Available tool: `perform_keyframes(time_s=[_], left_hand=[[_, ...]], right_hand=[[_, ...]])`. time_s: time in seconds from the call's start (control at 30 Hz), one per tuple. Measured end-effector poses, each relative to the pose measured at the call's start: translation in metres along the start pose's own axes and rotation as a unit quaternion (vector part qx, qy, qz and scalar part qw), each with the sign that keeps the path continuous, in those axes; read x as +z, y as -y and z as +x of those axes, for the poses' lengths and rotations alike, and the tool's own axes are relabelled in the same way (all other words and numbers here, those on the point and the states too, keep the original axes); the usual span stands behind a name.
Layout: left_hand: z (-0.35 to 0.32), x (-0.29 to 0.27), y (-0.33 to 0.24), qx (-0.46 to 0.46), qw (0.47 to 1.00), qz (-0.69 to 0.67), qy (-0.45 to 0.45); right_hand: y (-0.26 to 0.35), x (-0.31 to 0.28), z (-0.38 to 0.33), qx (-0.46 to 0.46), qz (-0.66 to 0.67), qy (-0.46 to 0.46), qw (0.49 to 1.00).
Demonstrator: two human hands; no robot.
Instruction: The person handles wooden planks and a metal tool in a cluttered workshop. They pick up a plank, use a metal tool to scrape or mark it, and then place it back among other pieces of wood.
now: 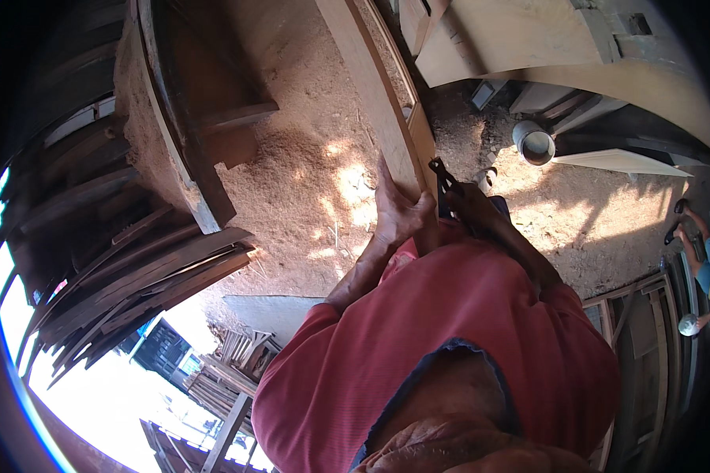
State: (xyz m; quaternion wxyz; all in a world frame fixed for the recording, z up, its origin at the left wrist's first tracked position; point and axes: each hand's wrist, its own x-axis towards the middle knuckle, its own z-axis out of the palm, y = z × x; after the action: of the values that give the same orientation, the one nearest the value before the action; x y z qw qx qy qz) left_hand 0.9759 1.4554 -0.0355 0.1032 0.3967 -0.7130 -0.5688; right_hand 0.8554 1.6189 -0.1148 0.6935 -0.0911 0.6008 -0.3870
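A long pale wooden plank [379,94] runs from the top of the view down to my body. My left hand [396,211] is closed around its near end, the thumb on the right edge and the fingers along the left. Just right of the plank, my right hand [472,206] is closed on a dark pincer-like metal tool [442,175]. The tool's head points up and away from me, close beside the plank. Its lower part is hidden in my hand.
Sawdust covers the ground [308,158]. A stack of dark boards [142,276] lies at left, below a wooden structure [173,118]. A metal bucket [534,143] stands at right near leaning panels [615,161]. Another person [702,264] is at the far right edge.
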Motion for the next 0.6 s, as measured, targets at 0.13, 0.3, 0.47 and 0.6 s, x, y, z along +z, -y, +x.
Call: perform_keyframes(time_s=[0.13, 0.3, 0.47, 0.6], left_hand=[[-0.001, -0.002, -0.016, -0.038, 0.999, -0.019, 0.021], [-0.001, -0.003, -0.014, -0.023, 0.999, -0.035, 0.019], [-0.006, 0.002, -0.007, -0.005, 1.0, -0.016, -0.015], [-0.007, 0.002, -0.012, -0.01, 0.999, 0.039, -0.021]], right_hand=[[-0.039, -0.04, 0.033, -0.035, -0.205, -0.084, 0.975], [-0.039, -0.06, 0.032, -0.187, -0.403, -0.128, 0.887], [0.006, -0.044, 0.007, -0.091, -0.304, -0.126, 0.94], [0.016, -0.04, -0.008, -0.171, -0.178, -0.129, 0.96]])
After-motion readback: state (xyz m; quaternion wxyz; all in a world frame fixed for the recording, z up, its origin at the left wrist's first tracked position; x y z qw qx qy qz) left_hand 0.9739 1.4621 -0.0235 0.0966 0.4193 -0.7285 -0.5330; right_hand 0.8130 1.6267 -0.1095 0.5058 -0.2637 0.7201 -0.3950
